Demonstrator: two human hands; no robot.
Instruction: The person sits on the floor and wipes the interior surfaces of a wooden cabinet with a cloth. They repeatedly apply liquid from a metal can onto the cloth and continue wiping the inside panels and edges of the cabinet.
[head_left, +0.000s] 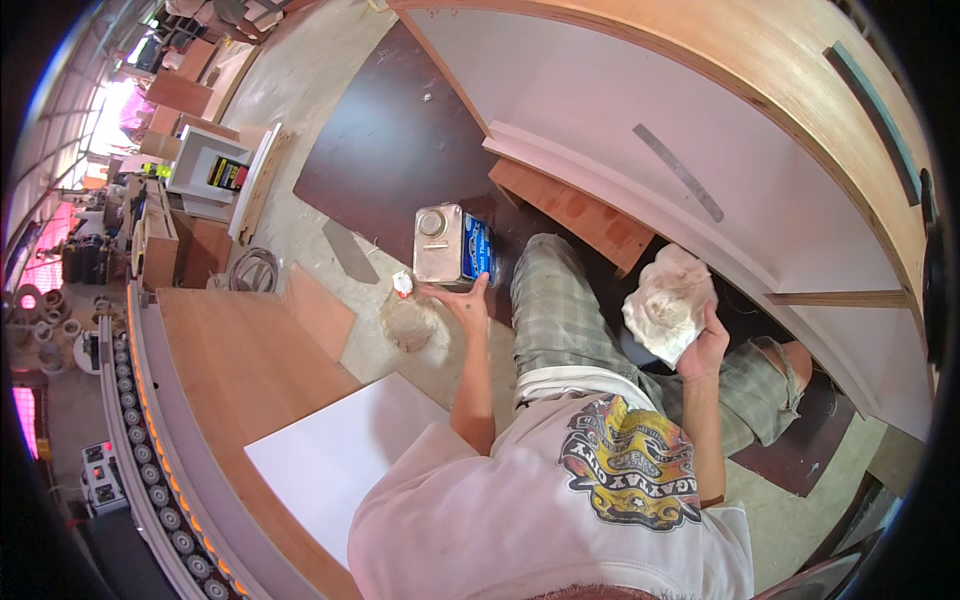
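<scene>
My left hand (466, 301) grips the near side of a rectangular metal paint thinner can (439, 247), its thumb beside the blue label. The can's round cap faces up. In my right hand (703, 345) is a bunched white cloth (670, 300) with a brownish stain in its middle, held over my bent leg. Just below the can stands a clear container (409, 324) with a white and red cap; its contents are hard to make out. A dark brown sheet (367, 142) lies on the floor beneath the can and my legs.
A large wooden cabinet with a pale inner panel (600, 90) rises ahead and right; a steel ruler (679, 174) lies on the panel. Under it is a plywood piece (574, 206). At left are a white board (337, 450), plywood (247, 352) and a roller track (150, 457).
</scene>
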